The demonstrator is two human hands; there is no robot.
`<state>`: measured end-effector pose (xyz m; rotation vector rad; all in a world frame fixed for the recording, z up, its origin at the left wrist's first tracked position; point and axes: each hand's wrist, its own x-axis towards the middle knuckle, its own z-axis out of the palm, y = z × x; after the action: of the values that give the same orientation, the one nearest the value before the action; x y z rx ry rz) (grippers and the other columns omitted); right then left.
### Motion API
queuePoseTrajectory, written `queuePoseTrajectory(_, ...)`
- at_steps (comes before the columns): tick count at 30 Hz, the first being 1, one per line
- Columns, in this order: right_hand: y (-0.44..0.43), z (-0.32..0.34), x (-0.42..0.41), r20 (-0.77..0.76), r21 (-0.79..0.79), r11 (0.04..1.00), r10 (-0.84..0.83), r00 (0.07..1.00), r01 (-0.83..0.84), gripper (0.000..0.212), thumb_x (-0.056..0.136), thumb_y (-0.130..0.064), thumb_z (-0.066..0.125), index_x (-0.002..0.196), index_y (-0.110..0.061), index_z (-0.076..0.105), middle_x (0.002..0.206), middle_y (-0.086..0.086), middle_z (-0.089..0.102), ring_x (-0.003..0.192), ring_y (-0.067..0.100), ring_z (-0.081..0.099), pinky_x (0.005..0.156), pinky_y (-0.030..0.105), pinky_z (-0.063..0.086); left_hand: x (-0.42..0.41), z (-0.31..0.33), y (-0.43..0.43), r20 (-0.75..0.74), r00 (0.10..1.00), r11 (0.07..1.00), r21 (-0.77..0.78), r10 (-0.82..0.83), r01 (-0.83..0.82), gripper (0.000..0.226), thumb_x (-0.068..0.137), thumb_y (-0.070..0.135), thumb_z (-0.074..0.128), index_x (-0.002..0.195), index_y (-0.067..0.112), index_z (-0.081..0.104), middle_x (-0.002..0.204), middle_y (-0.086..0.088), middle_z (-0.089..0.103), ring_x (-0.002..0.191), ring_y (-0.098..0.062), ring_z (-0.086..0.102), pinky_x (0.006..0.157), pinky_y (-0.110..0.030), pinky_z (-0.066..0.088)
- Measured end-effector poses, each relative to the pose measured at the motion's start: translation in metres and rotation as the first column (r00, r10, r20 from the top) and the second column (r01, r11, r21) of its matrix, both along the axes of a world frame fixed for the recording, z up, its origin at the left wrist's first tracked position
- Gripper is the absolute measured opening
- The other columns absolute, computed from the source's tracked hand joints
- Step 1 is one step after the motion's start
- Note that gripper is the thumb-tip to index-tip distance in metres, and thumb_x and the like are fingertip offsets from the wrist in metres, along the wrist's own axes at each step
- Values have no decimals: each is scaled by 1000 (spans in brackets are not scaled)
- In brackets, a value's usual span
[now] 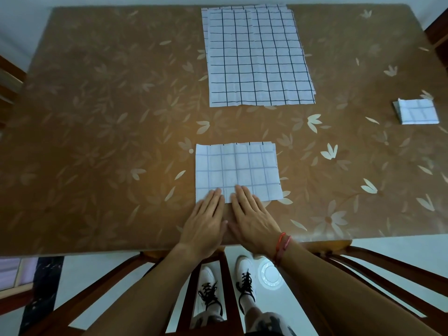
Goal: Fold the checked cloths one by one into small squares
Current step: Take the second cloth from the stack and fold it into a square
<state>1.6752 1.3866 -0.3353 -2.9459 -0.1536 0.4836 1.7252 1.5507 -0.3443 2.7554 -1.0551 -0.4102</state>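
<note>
Thin checked cloth (238, 169), folded to a rectangle, lies near the front edge of the glossy brown floral surface (97, 117). Left grip (206, 219) and right grip (252, 219) lie flat, fingers straight, pressing its near edge and holding nothing. Flat cloth stack (259, 57) behind; small folded square (417, 112) far right.

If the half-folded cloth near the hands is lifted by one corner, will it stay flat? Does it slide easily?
Probably not: the half-folded cloth looks thin and lies limp, so a lifted corner would likely droop and the layers part. It may slide, since the table looks glossy; the left hand and right hand touch its near edge.
</note>
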Motion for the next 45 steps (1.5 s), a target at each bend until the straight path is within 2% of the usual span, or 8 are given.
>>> queuePoseTrajectory(8,-13,-2,-13,-15,-39,994,-98,995,97,80,96,-56,27,144,8,35,154,26,25,144,38,25,113,47,27,-5,3,22,26,997,990,120,69,-72,64,97,42,23,147,2,32,156,-13,26,145,-24,26,114,-44,30)
queuePoseTrajectory(15,-38,0,-30,-29,-66,978,-202,979,200,90,92,-63,8,152,4,9,160,22,-2,149,34,-1,119,41,3,-6,1,35,16,997,983,167,77,-78,68,97,44,16,149,3,25,159,-12,19,147,-22,17,117,-43,24)
queuePoseTrajectory(20,-49,2,-36,-49,-89,967,-243,969,238,92,90,-64,3,152,4,6,160,23,-3,149,35,0,120,43,5,-4,4,34,-30,998,983,174,63,-57,77,89,50,-6,153,8,2,161,-5,-8,148,-16,-8,120,-38,1)
queuePoseTrajectory(23,-48,7,-33,-69,-70,967,-250,966,245,93,88,-64,1,152,4,5,160,22,-4,149,33,-2,121,43,5,-4,10,32,-56,996,984,170,67,-57,81,85,51,-10,153,9,0,161,-3,-10,148,-15,-11,119,-36,-3)
queuePoseTrajectory(27,-50,17,-27,-97,-32,968,-250,963,248,80,99,-54,25,152,3,6,160,21,2,149,33,3,120,42,10,1,19,24,-90,989,989,100,119,-110,71,96,48,8,152,7,19,162,-9,8,149,-19,2,119,-36,0)
queuePoseTrajectory(32,-58,33,-11,-36,7,965,-260,965,260,64,97,-47,40,144,-5,29,145,13,37,126,30,42,102,40,41,10,29,3,-69,990,992,13,123,-122,61,97,44,21,141,8,40,153,-14,30,143,-26,24,118,-40,22)
queuePoseTrajectory(40,-79,45,19,-164,207,907,-338,927,367,42,95,-41,46,126,-13,43,117,14,52,106,32,52,86,41,48,15,26,-21,-114,991,995,68,74,-67,52,102,36,33,151,19,25,162,-8,7,149,-25,3,118,-42,11)
queuePoseTrajectory(45,-92,46,35,-171,335,752,-544,822,567,35,91,-30,52,118,-9,58,106,10,66,98,30,62,71,30,47,13,21,-21,-104,991,994,90,78,-69,54,103,38,31,153,22,20,163,-4,4,149,-23,-2,119,-40,6)
